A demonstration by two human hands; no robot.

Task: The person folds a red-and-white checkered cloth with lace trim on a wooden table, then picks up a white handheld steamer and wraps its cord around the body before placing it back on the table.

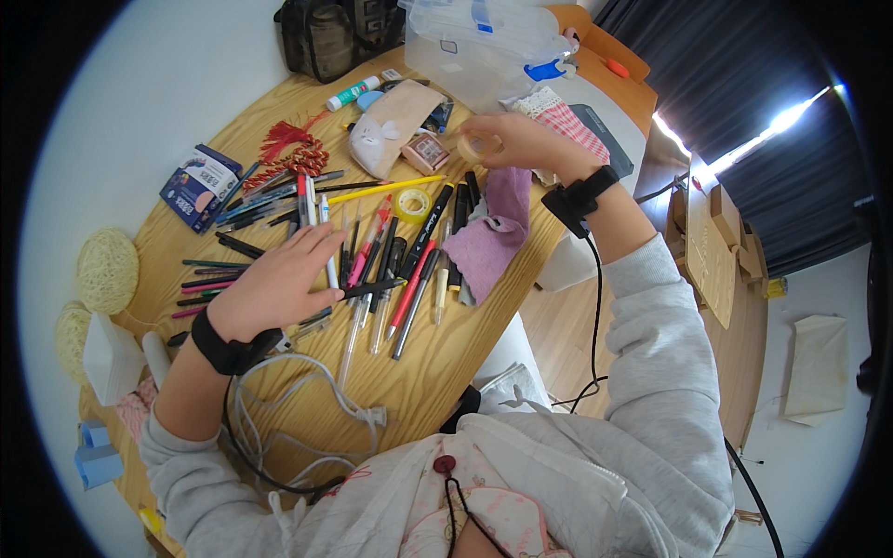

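Note:
My left hand (pixel 279 279) lies palm down over the left part of a spread of pens, its thumb touching a black pen (pixel 377 288). In my right hand (pixel 520 139) is a roll of clear tape (pixel 478 145), held between the fingers above the table's far right part. Just left of that roll sits a small pink box (pixel 425 153), beside a beige pencil pouch (pixel 401 115) with a white animal figure. A yellow tape roll (pixel 413 205) lies among the pens near a yellow pencil (pixel 391 188). To the right are black markers (pixel 427 230) and a purple cloth (pixel 488 237).
Clear plastic storage boxes (pixel 460 63) and a dark bag (pixel 335 35) stand at the back. A glue stick (pixel 353 93), red tassel cord (pixel 300 157) and blue box (pixel 201 188) lie farther left. White cables (pixel 335 383) loop near my left forearm. Loofah pieces (pixel 108 270) sit leftmost.

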